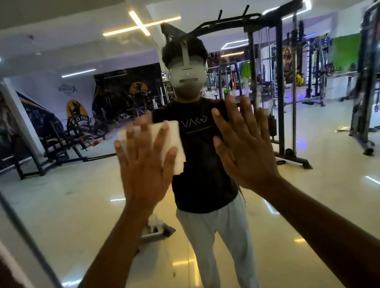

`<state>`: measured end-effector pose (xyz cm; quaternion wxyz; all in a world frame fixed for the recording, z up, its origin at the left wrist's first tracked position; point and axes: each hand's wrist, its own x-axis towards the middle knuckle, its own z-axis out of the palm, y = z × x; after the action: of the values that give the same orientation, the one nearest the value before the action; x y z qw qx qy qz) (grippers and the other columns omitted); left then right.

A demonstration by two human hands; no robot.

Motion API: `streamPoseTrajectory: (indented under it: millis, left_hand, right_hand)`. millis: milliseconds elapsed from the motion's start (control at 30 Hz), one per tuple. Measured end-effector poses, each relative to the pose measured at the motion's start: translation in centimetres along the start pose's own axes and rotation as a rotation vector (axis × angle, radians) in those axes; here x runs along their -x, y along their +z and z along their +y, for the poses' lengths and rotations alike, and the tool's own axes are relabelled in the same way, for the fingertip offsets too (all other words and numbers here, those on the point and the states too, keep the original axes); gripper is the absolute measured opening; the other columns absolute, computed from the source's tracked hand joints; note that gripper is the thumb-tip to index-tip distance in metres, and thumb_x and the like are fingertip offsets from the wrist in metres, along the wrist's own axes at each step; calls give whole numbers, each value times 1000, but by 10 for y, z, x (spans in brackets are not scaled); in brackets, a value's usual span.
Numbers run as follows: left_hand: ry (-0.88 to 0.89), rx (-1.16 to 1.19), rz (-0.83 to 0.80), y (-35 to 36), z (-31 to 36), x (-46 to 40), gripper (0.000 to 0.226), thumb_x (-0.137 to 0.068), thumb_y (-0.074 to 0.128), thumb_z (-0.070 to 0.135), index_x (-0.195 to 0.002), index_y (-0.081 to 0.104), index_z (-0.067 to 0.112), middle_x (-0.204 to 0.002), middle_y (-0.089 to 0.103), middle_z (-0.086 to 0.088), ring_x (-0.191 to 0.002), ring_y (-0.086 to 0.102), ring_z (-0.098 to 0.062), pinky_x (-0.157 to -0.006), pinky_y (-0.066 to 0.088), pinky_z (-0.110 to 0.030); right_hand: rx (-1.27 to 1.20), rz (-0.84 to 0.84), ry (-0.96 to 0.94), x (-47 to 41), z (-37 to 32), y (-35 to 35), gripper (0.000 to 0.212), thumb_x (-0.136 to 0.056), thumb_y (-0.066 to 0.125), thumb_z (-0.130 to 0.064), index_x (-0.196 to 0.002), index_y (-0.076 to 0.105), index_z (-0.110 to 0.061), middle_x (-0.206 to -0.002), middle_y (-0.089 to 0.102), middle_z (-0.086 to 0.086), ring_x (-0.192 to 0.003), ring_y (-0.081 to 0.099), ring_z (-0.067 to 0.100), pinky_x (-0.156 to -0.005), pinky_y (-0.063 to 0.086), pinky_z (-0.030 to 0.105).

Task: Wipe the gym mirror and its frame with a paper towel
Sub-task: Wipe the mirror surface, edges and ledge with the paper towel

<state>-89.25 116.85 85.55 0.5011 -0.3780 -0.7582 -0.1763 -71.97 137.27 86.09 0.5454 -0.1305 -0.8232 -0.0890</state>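
A large gym mirror (308,189) fills almost the whole head view. Its grey metal frame (8,202) runs slanting down the left side. My left hand (143,170) lies flat with fingers spread and presses a folded white paper towel (172,136) against the glass at chest height. Part of the towel shows between and right of the fingers. My right hand (244,147) is raised beside it with straight spread fingers, palm toward the glass, holding nothing. I cannot tell whether it touches the mirror.
The mirror reflects a person in a black shirt and grey trousers, a black cable machine (272,87), weight benches (66,146) and a glossy tiled floor. A dark wall strip (0,272) lies left of the frame. A small box reflection (156,229) sits low near the floor.
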Motion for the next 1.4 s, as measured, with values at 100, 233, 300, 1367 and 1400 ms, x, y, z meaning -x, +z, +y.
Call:
streamPoseTrajectory:
  millis: [100, 233, 300, 1367, 1400]
  left_hand:
    - [-286, 124, 95, 1, 1, -3, 69, -116, 34, 52, -174, 20, 18, -183, 0, -16, -169, -7, -37, -135, -2, -62]
    - [48, 140, -6, 21, 77, 16, 71, -115, 43, 50, -174, 19, 18, -183, 5, -11, -170, -1, -33, -136, -3, -57]
    - [173, 119, -18, 23, 69, 16, 69, -115, 46, 48, -174, 23, 19, -183, 8, -9, -170, 2, -31, -136, -2, -53]
    - [201, -69, 26, 14, 218, -67, 65, -118, 35, 42, -176, 11, 23, -183, 3, -11, -169, -4, -38, -134, -2, -65]
    - [249, -117, 31, 11, 199, -73, 66, -118, 36, 43, -176, 10, 24, -183, 3, -11, -169, -2, -37, -134, 2, -67]
  right_hand:
    - [13, -17, 30, 8, 7, -3, 66, -116, 45, -42, -176, 23, -24, -185, 1, 11, -171, -5, 37, -134, 7, 67]
    - [24, -34, 48, 15, 15, -6, 66, -117, 38, -45, -176, 21, -24, -185, 0, 12, -171, -6, 38, -133, 8, 68]
    - [5, -24, 54, 19, 19, -9, 67, -116, 39, -44, -176, 21, -21, -185, 1, 12, -171, -6, 38, -134, 7, 68]
    - [-28, 90, -19, -10, 168, -37, 65, -117, 40, -48, -176, 21, -29, -185, 4, 8, -171, -3, 36, -133, 4, 70]
    - [-38, 94, -30, -9, 170, -39, 64, -117, 40, -47, -176, 22, -29, -185, 5, 7, -171, -3, 35, -134, 3, 70]
